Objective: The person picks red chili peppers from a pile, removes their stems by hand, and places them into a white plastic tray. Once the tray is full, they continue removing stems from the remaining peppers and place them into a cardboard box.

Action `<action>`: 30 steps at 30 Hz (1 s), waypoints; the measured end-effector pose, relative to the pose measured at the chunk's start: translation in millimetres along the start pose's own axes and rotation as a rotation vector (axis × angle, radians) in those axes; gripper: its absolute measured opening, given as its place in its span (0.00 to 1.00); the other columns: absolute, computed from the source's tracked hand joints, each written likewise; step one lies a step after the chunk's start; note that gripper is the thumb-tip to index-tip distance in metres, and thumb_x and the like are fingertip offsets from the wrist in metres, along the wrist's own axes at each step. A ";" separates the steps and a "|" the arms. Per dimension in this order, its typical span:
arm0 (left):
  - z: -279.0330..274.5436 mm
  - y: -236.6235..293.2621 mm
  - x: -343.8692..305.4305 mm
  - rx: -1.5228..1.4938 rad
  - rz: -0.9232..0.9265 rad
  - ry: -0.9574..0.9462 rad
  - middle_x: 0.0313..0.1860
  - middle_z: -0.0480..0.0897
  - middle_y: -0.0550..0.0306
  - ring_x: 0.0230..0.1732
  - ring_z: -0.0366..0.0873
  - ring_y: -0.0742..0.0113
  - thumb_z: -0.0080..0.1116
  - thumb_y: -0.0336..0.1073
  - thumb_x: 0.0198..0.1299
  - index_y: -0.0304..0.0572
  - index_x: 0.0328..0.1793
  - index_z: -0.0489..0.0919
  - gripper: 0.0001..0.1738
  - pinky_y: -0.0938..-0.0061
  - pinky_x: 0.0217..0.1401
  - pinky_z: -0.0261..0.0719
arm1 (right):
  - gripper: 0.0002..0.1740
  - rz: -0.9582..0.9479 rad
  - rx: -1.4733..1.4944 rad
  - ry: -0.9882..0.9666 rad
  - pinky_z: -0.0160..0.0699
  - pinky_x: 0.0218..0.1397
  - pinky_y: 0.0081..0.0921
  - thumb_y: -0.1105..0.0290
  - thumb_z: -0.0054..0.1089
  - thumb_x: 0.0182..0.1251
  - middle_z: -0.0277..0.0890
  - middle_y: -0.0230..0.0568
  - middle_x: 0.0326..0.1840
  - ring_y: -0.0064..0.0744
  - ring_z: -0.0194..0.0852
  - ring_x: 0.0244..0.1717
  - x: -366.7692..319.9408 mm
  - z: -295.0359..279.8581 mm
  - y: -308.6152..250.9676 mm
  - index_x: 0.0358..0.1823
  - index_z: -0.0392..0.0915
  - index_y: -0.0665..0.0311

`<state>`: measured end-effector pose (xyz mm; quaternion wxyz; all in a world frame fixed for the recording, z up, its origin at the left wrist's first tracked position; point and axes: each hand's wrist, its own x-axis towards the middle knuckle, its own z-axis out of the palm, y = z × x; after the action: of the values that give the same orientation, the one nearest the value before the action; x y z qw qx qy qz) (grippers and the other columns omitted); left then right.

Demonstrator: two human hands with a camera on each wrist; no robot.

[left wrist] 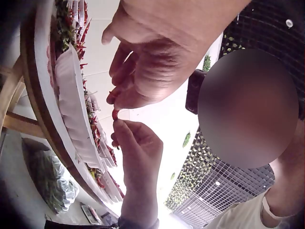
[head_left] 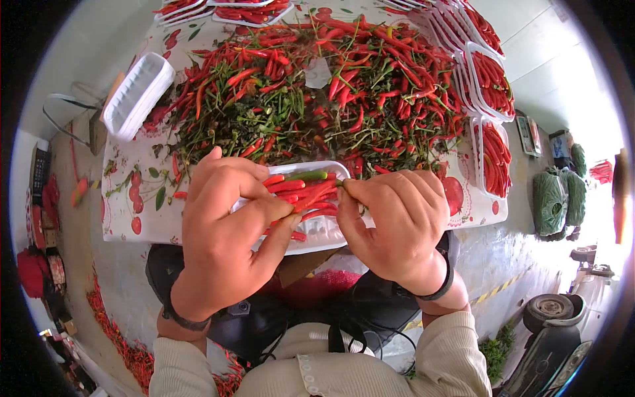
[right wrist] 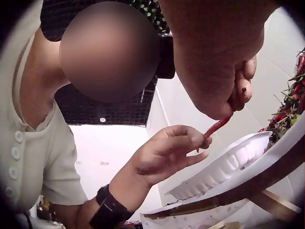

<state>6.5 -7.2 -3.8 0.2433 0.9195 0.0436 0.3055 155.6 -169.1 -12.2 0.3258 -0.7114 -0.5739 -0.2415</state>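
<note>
Over a white plastic tray [head_left: 329,236], a red chili pepper [head_left: 316,196] is stretched between my two hands. My left hand [head_left: 228,221] pinches its lower end between thumb and finger. At the stem end, my right hand [head_left: 397,215] pinches with thumb and forefinger. Several red chilies and one partly green chili [head_left: 311,176] lie in the tray below. Seen from the right wrist, the chili [right wrist: 218,126] slants between the fingers of both hands, above the tray's ribbed side [right wrist: 224,164]. The left wrist view shows only a short red piece of the chili [left wrist: 115,114] between the fingertips.
Beyond the tray spreads a big heap of red chilies with green stems [head_left: 370,86] on a patterned tablecloth [head_left: 129,221]. Empty stacked trays [head_left: 137,96] stand at the left. Filled trays [head_left: 493,155] line the right edge. More chilies [head_left: 126,351] lie on the floor.
</note>
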 end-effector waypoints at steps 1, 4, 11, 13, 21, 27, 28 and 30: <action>0.2 0.8 -0.1 0.007 0.005 -0.001 0.35 0.77 0.56 0.50 0.80 0.51 0.76 0.29 0.46 0.43 0.34 0.87 0.09 0.41 0.72 0.68 | 0.12 -0.001 -0.011 -0.003 0.69 0.33 0.32 0.78 0.76 0.47 0.79 0.34 0.27 0.35 0.76 0.25 -0.4 0.2 -0.3 0.33 0.81 0.61; 0.2 3.0 -0.3 0.023 0.016 -0.012 0.36 0.77 0.57 0.50 0.80 0.51 0.76 0.29 0.45 0.43 0.34 0.87 0.09 0.41 0.72 0.68 | 0.12 -0.001 -0.030 -0.013 0.68 0.33 0.32 0.77 0.76 0.47 0.78 0.33 0.26 0.35 0.75 0.25 -0.5 1.0 -1.0 0.33 0.81 0.61; 1.4 6.4 -2.4 0.024 0.041 -0.003 0.36 0.78 0.58 0.49 0.80 0.53 0.77 0.29 0.44 0.44 0.33 0.87 0.10 0.43 0.73 0.68 | 0.12 0.001 -0.044 -0.019 0.68 0.32 0.32 0.76 0.76 0.48 0.76 0.33 0.25 0.36 0.74 0.24 0.3 4.3 -2.2 0.32 0.80 0.60; 1.3 7.0 -2.8 0.011 0.044 0.008 0.36 0.77 0.59 0.48 0.81 0.53 0.77 0.28 0.44 0.44 0.33 0.87 0.10 0.43 0.73 0.68 | 0.12 -0.004 -0.055 -0.008 0.67 0.32 0.32 0.76 0.76 0.48 0.76 0.33 0.25 0.36 0.73 0.24 0.7 4.8 -3.2 0.32 0.80 0.60; 4.0 9.5 -4.8 -0.018 0.094 0.044 0.38 0.75 0.59 0.48 0.83 0.56 0.77 0.27 0.43 0.42 0.34 0.85 0.12 0.44 0.74 0.65 | 0.12 -0.042 -0.126 0.029 0.65 0.30 0.32 0.71 0.75 0.51 0.71 0.30 0.26 0.32 0.73 0.24 -0.9 9.3 -2.9 0.34 0.78 0.58; -0.5 8.4 -2.2 -0.057 0.093 0.034 0.38 0.76 0.58 0.48 0.83 0.56 0.76 0.26 0.43 0.41 0.35 0.85 0.12 0.45 0.75 0.64 | 0.11 -0.007 -0.112 0.047 0.66 0.31 0.33 0.73 0.74 0.51 0.72 0.31 0.24 0.34 0.73 0.23 1.9 7.1 -3.3 0.33 0.78 0.58; 1.0 9.0 -2.5 -0.067 0.093 0.042 0.38 0.76 0.58 0.48 0.83 0.56 0.76 0.26 0.43 0.41 0.35 0.85 0.12 0.45 0.76 0.64 | 0.12 0.005 -0.109 0.043 0.66 0.31 0.33 0.73 0.75 0.51 0.72 0.31 0.24 0.34 0.73 0.23 2.0 7.0 -3.3 0.33 0.78 0.57; 2.2 9.7 -3.0 -0.073 0.081 0.048 0.37 0.76 0.58 0.48 0.83 0.56 0.76 0.26 0.43 0.42 0.35 0.85 0.12 0.44 0.75 0.64 | 0.12 0.028 -0.104 0.036 0.66 0.31 0.33 0.72 0.75 0.51 0.72 0.31 0.23 0.35 0.72 0.22 2.4 5.8 -3.0 0.32 0.78 0.57</action>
<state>4.6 -17.3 -2.3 0.2630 0.9035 0.0009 0.3383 153.0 -162.8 -13.8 0.3018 -0.7308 -0.5449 -0.2791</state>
